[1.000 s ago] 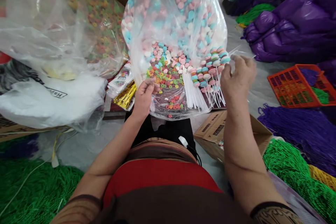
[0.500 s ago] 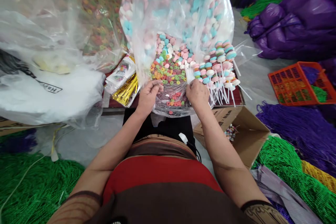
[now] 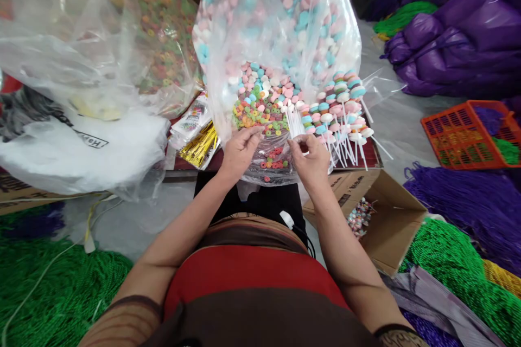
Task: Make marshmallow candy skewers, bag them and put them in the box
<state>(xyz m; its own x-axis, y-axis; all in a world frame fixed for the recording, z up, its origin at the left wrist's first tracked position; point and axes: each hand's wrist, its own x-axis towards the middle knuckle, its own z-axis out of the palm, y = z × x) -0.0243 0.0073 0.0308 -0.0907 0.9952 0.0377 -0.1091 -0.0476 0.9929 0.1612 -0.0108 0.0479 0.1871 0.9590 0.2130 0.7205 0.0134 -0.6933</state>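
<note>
My left hand (image 3: 239, 156) is closed in a pinch over the near part of an open clear bag with ring-shaped gummy candies (image 3: 256, 111) in green, orange and red. What it pinches, if anything, is too small to make out. Thumb and forefinger of my right hand (image 3: 312, 160) meet in a loop at the lower ends of a bundle of white sticks (image 3: 296, 122); whether one is between them I cannot tell. Skewers of stacked pastel candies (image 3: 344, 105) lie just to its right. Pink, blue and white marshmallows (image 3: 277, 81) spill out beyond the rings.
A large bag of marshmallows (image 3: 301, 16) stands behind, a bag of ring candies (image 3: 165, 38) to its left. Gold twist ties (image 3: 200, 145) lie on printed packets (image 3: 191, 116). Below the table's right side are a cardboard box (image 3: 391, 217) and an orange crate (image 3: 459, 138).
My right hand has drawn back slightly from the white sticks, its thumb and forefinger now forming a loop. The left hand has shifted a little, fingers reaching further right. The view has moved slightly.
</note>
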